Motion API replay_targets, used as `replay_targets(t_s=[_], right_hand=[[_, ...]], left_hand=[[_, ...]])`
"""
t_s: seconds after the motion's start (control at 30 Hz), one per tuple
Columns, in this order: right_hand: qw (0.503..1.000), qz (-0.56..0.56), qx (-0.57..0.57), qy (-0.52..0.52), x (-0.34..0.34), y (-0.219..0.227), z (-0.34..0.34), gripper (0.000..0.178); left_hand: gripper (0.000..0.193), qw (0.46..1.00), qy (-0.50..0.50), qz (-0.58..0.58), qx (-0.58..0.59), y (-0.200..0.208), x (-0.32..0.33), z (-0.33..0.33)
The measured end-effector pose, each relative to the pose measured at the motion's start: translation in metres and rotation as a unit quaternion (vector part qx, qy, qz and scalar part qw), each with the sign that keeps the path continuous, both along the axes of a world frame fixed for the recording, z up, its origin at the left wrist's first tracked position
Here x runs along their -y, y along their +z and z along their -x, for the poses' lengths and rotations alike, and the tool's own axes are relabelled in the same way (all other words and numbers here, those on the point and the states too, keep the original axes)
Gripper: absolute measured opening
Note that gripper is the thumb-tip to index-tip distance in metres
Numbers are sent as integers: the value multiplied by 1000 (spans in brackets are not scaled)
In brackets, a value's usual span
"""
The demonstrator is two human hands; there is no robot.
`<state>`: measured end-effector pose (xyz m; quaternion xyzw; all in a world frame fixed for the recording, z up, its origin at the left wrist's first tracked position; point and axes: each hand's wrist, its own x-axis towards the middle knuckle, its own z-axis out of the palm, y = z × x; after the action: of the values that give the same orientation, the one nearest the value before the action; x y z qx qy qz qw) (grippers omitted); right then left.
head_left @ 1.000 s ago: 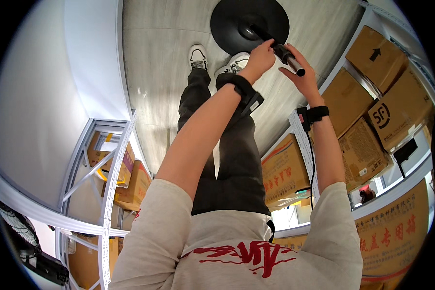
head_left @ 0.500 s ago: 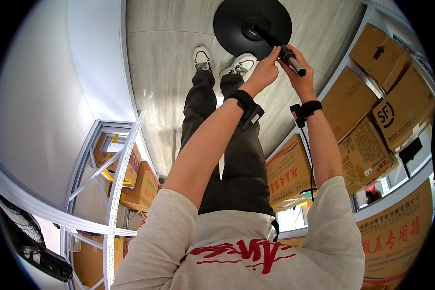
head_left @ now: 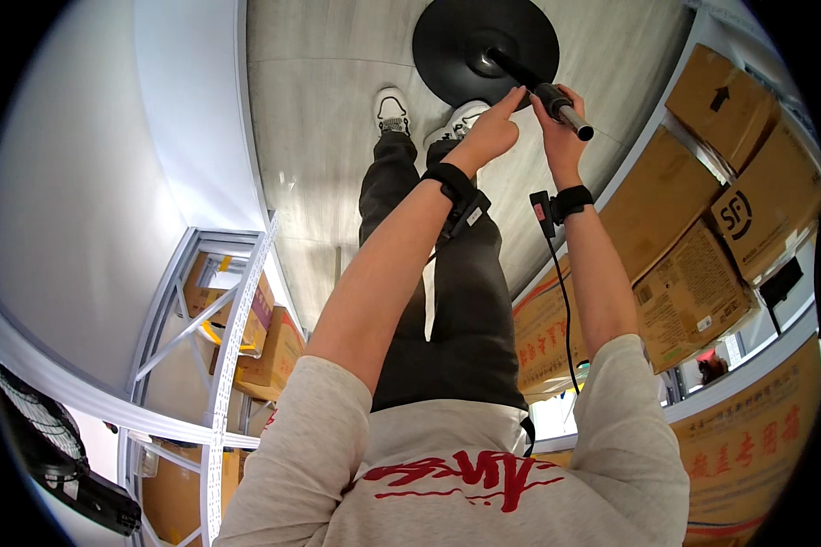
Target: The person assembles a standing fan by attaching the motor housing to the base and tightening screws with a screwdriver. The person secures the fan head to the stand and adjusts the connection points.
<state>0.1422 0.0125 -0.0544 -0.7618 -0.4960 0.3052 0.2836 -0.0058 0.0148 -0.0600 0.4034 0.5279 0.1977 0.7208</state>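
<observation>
A floor stand with a round black base (head_left: 447, 59) rises toward me at the top of the view. Its black pole (head_left: 513, 68) has a dark collar (head_left: 551, 96), and a bare chrome tube (head_left: 574, 121) sticks out of it. My right hand (head_left: 561, 137) is closed round the pole at the collar, thumb on the left side and fingers on the far right. My left hand (head_left: 491, 137) is beside the pole, its fingers curled and the tips close together against or just short of the pole. Whatever those fingertips may hold is hidden.
Stacked cardboard boxes (head_left: 693, 292) fill the shelving on the right. At left stands a white metal rack (head_left: 237, 365) with boxes, beside a pale wall panel (head_left: 187, 109). A black fan with a mesh guard (head_left: 41, 419) is at lower left. My shoes (head_left: 392, 109) are close to the base.
My left hand has drawn slightly left from the collar. The pole's top has swung a little right, and the whole view has shifted slightly.
</observation>
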Motion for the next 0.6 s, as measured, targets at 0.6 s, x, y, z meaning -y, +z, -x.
replay_targets(t_s=[0.6], right_hand=[[998,46,-7,44,-30,17,11,49]], left_hand=[[65,995,-22,84,40,25,-4,50]])
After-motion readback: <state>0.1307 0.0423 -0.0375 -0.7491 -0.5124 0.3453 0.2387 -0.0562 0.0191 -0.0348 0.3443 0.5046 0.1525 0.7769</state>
